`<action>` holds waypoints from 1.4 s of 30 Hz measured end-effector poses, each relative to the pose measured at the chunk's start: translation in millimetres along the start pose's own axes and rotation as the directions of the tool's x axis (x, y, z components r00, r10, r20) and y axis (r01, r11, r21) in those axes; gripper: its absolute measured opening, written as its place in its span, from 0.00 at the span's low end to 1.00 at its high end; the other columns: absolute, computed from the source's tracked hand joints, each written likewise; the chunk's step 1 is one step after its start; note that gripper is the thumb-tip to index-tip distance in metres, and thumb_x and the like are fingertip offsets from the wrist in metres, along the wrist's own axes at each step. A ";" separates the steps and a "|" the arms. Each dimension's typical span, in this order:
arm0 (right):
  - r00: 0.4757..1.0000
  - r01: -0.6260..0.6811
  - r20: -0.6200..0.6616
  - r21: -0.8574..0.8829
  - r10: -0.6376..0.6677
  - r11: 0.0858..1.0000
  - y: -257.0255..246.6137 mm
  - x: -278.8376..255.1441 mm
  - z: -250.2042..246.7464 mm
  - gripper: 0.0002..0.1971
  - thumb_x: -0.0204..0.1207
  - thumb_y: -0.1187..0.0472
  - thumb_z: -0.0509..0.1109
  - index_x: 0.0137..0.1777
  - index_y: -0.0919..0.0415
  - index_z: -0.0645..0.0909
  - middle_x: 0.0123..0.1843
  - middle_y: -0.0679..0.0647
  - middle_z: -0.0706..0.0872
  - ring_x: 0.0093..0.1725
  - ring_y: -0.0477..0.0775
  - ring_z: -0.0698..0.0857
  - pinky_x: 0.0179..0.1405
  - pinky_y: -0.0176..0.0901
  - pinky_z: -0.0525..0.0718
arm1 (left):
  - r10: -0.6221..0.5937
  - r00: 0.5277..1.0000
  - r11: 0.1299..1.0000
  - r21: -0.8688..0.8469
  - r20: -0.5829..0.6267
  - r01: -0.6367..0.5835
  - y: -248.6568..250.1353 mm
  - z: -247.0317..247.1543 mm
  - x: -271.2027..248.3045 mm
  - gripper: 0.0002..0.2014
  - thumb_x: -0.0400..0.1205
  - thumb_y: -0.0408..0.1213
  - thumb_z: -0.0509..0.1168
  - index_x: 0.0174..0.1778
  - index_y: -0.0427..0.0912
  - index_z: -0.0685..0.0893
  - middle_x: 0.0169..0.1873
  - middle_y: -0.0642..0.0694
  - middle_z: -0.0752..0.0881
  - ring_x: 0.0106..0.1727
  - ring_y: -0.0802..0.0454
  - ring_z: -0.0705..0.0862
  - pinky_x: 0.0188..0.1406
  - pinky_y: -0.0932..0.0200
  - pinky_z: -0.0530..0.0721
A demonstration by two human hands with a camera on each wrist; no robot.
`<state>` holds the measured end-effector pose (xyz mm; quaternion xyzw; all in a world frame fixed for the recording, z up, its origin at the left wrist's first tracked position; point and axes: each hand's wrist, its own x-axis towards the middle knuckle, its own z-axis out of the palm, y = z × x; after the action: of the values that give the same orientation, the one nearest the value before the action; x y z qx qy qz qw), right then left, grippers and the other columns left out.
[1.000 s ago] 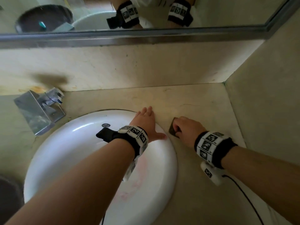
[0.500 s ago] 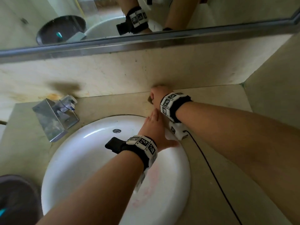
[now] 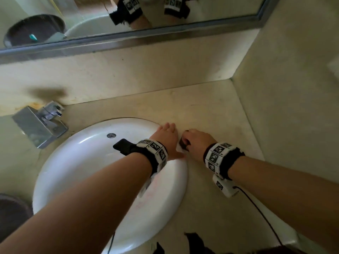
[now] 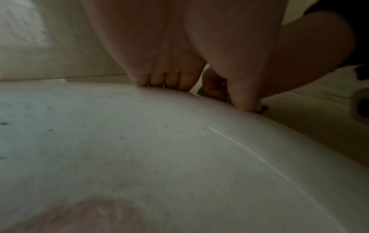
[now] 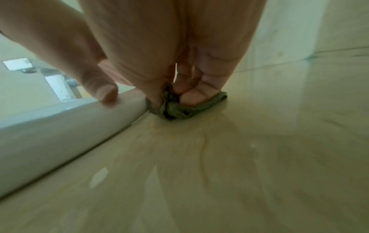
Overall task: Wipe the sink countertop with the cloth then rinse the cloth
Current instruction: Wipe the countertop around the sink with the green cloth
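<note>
A small dark greenish-brown cloth [image 3: 183, 143] [image 5: 185, 108] lies bunched on the beige countertop [image 3: 211, 110], right against the right side of the white sink's rim [image 3: 181, 182]. My right hand [image 3: 197, 142] grips it with curled fingers [image 5: 191, 96] and presses it onto the wet, streaked surface [image 5: 219, 157]. My left hand [image 3: 167, 136] rests flat on the sink rim [image 4: 139, 126] just left of the cloth, fingers [image 4: 159, 78] straight and together, thumb [image 5: 99, 89] on the rim. Most of the cloth is hidden under my right hand.
A square chrome tap [image 3: 40, 123] stands at the sink's back left. A metal-framed mirror [image 3: 128, 39] runs above the backsplash. A side wall [image 3: 286, 107] closes the countertop on the right. A dark bin [image 3: 11, 215] sits lower left. A cable [image 3: 256, 208] trails from my right wrist.
My right hand has drawn the cloth from the back wall toward me, down along the sink's right rim. The left hand has stayed on the rim.
</note>
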<state>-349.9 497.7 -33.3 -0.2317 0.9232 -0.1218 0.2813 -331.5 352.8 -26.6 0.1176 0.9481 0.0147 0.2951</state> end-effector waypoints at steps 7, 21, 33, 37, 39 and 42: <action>0.990 -0.134 -0.018 0.112 0.137 0.985 10.9 -113.5 54.5 0.03 0.80 0.60 0.62 0.51 0.57 0.75 0.55 0.55 0.78 0.50 0.59 0.80 0.45 0.43 0.73 | 0.042 0.997 0.991 0.128 0.064 -0.050 55.3 22.3 -11.9 0.62 0.71 0.69 0.66 0.83 0.30 0.40 0.83 0.33 0.39 0.85 0.36 0.44 0.83 0.45 0.45; 0.843 -0.396 -0.283 0.249 0.457 0.884 96.6 -21.7 -10.0 0.05 0.80 0.62 0.64 0.52 0.63 0.77 0.53 0.61 0.81 0.48 0.62 0.82 0.42 0.46 0.77 | 0.009 0.999 0.993 0.121 -0.035 -0.005 63.6 38.5 -5.5 0.56 0.73 0.60 0.69 0.84 0.34 0.44 0.84 0.34 0.45 0.85 0.37 0.47 0.84 0.46 0.47; 0.854 -0.393 -0.254 0.256 0.454 0.883 111.6 -79.7 28.4 0.05 0.81 0.61 0.59 0.55 0.56 0.74 0.58 0.58 0.80 0.55 0.62 0.82 0.46 0.44 0.73 | -0.047 0.999 0.998 0.035 -0.006 0.047 69.8 30.4 -12.7 0.64 0.68 0.65 0.72 0.83 0.32 0.39 0.84 0.37 0.39 0.85 0.41 0.44 0.84 0.51 0.45; 0.827 -0.472 -0.278 0.130 0.489 0.872 112.6 -41.3 3.8 0.15 0.87 0.58 0.52 0.65 0.66 0.72 0.64 0.64 0.79 0.58 0.65 0.83 0.44 0.48 0.74 | -0.023 0.996 0.998 -0.058 -0.083 0.018 65.7 33.2 -11.8 0.42 0.81 0.50 0.65 0.83 0.31 0.53 0.83 0.34 0.53 0.84 0.41 0.51 0.84 0.51 0.47; 0.812 -0.493 -0.299 0.107 0.501 0.863 118.2 -19.2 -16.0 0.14 0.87 0.58 0.54 0.64 0.66 0.73 0.64 0.65 0.80 0.59 0.66 0.83 0.47 0.50 0.78 | -0.071 0.997 0.992 -0.111 -0.038 0.066 66.0 30.5 -10.8 0.35 0.84 0.43 0.63 0.80 0.28 0.56 0.82 0.32 0.58 0.84 0.39 0.54 0.83 0.51 0.47; 0.831 -0.474 -0.282 0.090 0.479 0.876 123.6 13.0 -39.2 0.14 0.86 0.58 0.54 0.63 0.66 0.72 0.63 0.66 0.79 0.58 0.67 0.83 0.47 0.51 0.78 | -0.015 0.998 1.000 0.016 -0.066 0.016 63.6 40.3 -5.3 0.62 0.70 0.62 0.73 0.82 0.27 0.42 0.83 0.32 0.43 0.85 0.37 0.46 0.84 0.46 0.44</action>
<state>-426.4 601.7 -51.5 0.0288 0.9821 -0.0885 0.1636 -290.9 411.7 -50.7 0.1122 0.9582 0.0086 0.2629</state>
